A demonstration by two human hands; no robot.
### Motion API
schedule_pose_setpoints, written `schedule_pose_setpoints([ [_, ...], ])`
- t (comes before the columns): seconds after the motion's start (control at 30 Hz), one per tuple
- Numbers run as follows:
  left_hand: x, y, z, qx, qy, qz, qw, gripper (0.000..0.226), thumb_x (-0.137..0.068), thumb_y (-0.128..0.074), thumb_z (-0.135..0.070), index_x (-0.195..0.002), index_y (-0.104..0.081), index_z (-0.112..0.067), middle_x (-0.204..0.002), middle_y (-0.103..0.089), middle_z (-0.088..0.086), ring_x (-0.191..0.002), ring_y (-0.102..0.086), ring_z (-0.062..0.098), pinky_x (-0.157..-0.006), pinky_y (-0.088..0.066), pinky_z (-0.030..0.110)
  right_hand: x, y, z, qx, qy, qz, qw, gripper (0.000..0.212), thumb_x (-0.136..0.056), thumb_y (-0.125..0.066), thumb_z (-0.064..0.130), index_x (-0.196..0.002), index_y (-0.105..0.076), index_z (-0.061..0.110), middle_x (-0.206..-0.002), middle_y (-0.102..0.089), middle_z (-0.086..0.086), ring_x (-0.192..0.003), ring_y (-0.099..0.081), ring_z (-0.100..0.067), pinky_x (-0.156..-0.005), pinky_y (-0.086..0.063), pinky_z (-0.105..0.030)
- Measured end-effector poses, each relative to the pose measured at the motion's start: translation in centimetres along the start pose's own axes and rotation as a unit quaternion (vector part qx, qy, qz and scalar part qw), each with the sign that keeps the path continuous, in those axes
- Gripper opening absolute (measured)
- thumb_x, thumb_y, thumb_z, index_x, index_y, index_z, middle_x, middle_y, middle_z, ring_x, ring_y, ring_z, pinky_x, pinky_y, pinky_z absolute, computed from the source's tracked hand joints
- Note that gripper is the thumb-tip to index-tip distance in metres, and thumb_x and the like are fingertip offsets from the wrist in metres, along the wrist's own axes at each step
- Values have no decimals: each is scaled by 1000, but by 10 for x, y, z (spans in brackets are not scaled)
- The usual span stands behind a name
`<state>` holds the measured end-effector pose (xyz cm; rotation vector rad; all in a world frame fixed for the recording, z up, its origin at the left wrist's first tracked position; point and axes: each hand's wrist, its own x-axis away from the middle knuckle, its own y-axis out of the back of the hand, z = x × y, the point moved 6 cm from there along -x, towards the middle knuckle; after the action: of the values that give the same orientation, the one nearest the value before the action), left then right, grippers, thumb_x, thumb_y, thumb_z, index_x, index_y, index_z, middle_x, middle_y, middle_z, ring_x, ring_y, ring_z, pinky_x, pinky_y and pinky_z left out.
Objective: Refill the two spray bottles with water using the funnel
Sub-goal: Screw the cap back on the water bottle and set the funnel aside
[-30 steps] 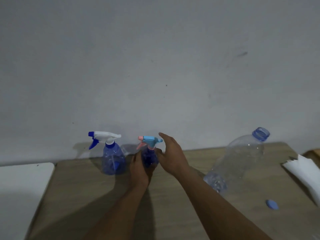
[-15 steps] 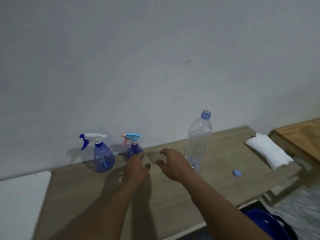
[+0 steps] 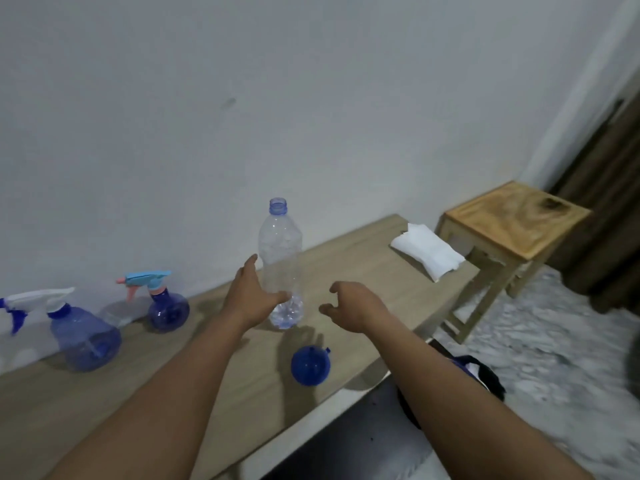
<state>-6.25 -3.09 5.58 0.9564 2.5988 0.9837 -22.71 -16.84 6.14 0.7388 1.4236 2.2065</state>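
Observation:
Two blue spray bottles stand at the back left of the wooden table [image 3: 349, 268]: one with a white and blue head [image 3: 85, 337], one smaller with a light-blue and pink head [image 3: 168, 309]. A clear uncapped water bottle [image 3: 280, 247] stands upright mid-table, holding a little water at the bottom. My left hand [image 3: 250, 297] is open and cupped against its left side, the thumb crossing its lower front. To the bottle's right, my right hand [image 3: 351, 303] hovers empty with curled fingers. A round blue funnel [image 3: 310, 365] lies near the front edge.
A white packet [image 3: 428, 256] lies at the table's right end. A small wooden stool [image 3: 512, 220] stands just beyond it, with a dark curtain [image 3: 609, 209] behind. The wall runs close behind the bottles. A dark bundle [image 3: 481, 375] sits below the table's front edge.
Both hands have left the small spray bottle and moved right to the water bottle. The view has swung right, bringing the funnel and the stool into sight.

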Motion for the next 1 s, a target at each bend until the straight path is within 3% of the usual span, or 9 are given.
schedule_pose_setpoints([
  [0.17, -14, -24, -16, 42, 23, -38, 998, 113, -65, -91, -34, -153, -22, -13, -146, -45, 9, -130, -48, 25, -94, -37, 25, -38, -1, -75, 9, -20, 21, 1000, 55, -96, -59, 42, -138, -49, 8, -135, -57, -13, -124, -54, -31, -98, -48, -43],
  [0.37, -24, -38, -6, 83, 52, -115, 989, 83, -68, -89, -33, -136, -42, -22, -130, -54, 3, -119, -56, 24, -101, -47, 37, -81, -23, -134, 8, -40, 62, 997, 60, -94, -61, 34, -147, -40, 12, -142, -48, -16, -129, -50, -34, -103, -45, -42],
  [0.5, -27, -48, 0, 122, 63, -128, 982, 89, -53, -88, -46, -130, -45, -30, -122, -55, -3, -115, -57, 20, -100, -50, 46, -99, -45, -163, -1, -51, 84, 995, 60, -97, -54, 26, -153, -35, 17, -147, -40, -17, -127, -52, -37, -106, -44, -45],
  [0.6, -25, -51, -1, 126, 65, -143, 980, 91, -49, -84, -52, -129, -45, -31, -119, -56, -6, -114, -58, 20, -100, -50, 45, -106, -57, -176, -4, -36, 71, 997, 44, -98, -49, 21, -142, -50, 16, -134, -47, -16, -118, -57, -38, -101, -45, -43],
  [0.73, -24, -52, -2, 120, 70, -154, 978, 82, -64, -91, -30, -132, -44, -27, -126, -55, -3, -115, -55, 16, -101, -49, 39, -108, -59, -181, 10, -14, 55, 998, 31, -99, -47, 20, -122, -63, 9, -118, -56, -17, -110, -58, -38, -96, -47, -43],
  [0.9, -18, -51, -5, 101, 91, -167, 977, 80, -62, -92, -31, -126, -46, -19, -120, -57, -6, -111, -56, 12, -90, -46, 27, -103, -27, -145, -14, 81, 60, 995, 30, -94, -58, 23, -117, -69, 8, -116, -68, -16, -109, -63, -33, -93, -50, -38],
  [1.0, -13, -53, -8, 111, 95, -161, 976, 76, -62, -93, -30, -120, -45, -24, -120, -57, -6, -113, -56, 14, -96, -48, 33, -98, 29, -100, -61, 149, 0, 987, 31, -90, -65, 22, -116, -71, 6, -109, -73, -13, -103, -67, -30, -90, -51, -34],
])
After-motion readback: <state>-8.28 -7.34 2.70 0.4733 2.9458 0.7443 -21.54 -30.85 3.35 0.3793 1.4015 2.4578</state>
